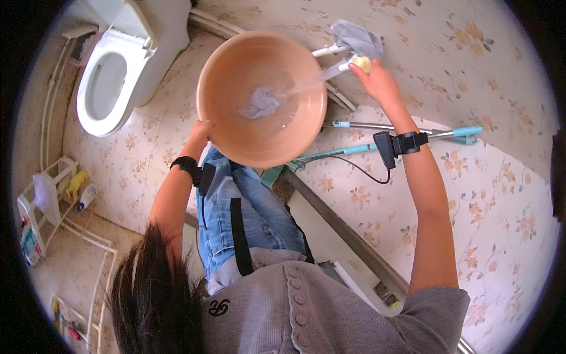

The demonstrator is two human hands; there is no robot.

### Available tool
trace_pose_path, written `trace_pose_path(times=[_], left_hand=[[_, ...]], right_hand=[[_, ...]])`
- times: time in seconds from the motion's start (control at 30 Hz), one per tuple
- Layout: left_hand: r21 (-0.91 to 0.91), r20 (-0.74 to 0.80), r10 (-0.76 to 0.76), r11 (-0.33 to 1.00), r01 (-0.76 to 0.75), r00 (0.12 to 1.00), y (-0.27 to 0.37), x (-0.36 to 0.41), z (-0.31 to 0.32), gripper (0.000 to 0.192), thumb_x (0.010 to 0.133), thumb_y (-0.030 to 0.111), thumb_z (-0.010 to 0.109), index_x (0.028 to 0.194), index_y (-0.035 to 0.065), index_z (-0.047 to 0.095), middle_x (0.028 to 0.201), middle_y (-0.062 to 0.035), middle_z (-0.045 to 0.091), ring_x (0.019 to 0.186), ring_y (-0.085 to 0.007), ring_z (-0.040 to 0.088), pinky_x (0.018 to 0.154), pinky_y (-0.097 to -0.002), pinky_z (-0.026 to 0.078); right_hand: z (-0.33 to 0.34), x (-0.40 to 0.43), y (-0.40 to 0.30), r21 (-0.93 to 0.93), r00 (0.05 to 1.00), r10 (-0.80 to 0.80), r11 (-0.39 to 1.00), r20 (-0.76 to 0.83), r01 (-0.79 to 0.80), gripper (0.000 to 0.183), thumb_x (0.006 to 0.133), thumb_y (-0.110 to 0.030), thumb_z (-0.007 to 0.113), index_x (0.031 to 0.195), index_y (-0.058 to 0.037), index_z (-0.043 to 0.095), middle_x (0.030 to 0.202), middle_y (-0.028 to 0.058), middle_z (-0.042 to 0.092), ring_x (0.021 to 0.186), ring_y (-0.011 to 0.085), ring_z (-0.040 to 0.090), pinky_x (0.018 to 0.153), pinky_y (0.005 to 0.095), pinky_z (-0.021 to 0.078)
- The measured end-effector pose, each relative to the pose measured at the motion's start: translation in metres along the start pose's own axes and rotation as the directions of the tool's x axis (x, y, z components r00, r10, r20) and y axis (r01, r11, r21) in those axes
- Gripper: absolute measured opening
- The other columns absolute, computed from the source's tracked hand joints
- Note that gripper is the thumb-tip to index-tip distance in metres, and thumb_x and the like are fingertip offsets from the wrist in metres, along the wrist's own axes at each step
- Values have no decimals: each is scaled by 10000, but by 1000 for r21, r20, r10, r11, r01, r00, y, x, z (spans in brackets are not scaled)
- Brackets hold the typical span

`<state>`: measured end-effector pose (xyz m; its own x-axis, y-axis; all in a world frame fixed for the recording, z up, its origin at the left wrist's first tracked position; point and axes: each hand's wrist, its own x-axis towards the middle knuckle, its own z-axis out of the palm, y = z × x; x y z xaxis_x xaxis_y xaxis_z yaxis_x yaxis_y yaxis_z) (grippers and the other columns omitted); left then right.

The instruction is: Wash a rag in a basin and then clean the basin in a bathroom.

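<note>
My left hand [204,132] grips the rim of a tan plastic basin [230,137], its fingers partly hidden behind the rim. A wet, light grey cloth [261,102] lies at the bottom of the basin. At the right, my right hand [376,80] is at a yellow tap handle [362,64], fingers closed around it. From the white spout [345,67] beside it, water streams leftward into the basin. Another grey cloth [357,37] hangs over the white pipe [329,51] just behind the tap.
A white toilet [128,82] with its lid up stands at upper left. Poles with turquoise grips [360,148] lean at the right, below the basin. A white rack [66,166] with bottles is at far left. Pipes run along the floral-patterned wall [468,79].
</note>
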<state>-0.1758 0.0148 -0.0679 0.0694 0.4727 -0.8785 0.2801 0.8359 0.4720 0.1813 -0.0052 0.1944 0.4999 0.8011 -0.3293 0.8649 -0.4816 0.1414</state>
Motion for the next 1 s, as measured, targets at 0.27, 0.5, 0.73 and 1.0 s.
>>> trace_pose_path(times=[0.27, 0.5, 0.73, 1.0], left_hand=[[197, -76, -5, 980, 20, 997, 2, 3, 0, 302, 596, 123, 536, 842, -47, 496, 739, -113, 515, 594, -197, 504, 462, -313, 408], [189, -81, -36, 981, 51, 996, 5, -1, -1, 304, 585, 116, 531, 842, -41, 489, 772, -119, 517, 656, -215, 519, 502, -321, 430], [171, -73, -54, 983, 66, 996, 9, -5, 1, 321, 587, 110, 528, 861, -50, 480, 784, -124, 516, 672, -223, 521, 525, -324, 437], [139, -32, -52, 989, 56, 998, 8, -3, 1, 341, 615, 111, 547, 899, -60, 467, 809, -127, 511, 675, -229, 519, 530, -320, 439]], right_hand=[[9, 5, 9, -80, 927, -340, 940, -162, 331, 464, 663, -267, 564, 1038, -83, 363, 904, 163, 470, 839, 310, 476, 677, 376, 399], [-5, -3, 2, -42, 884, -429, 902, -188, 429, 481, 640, -59, 556, 1071, -119, 353, 1005, 122, 399, 889, 301, 444, 727, 362, 380], [-7, 4, 9, -241, 812, -568, 814, -136, 529, 369, 637, -84, 549, 984, -92, 421, 915, 101, 432, 841, 268, 466, 687, 325, 396], [-11, 17, 3, -110, 990, 13, 994, 138, 2, 512, 656, -417, 534, 962, -26, 408, 936, 142, 486, 768, 306, 496, 640, 374, 407]])
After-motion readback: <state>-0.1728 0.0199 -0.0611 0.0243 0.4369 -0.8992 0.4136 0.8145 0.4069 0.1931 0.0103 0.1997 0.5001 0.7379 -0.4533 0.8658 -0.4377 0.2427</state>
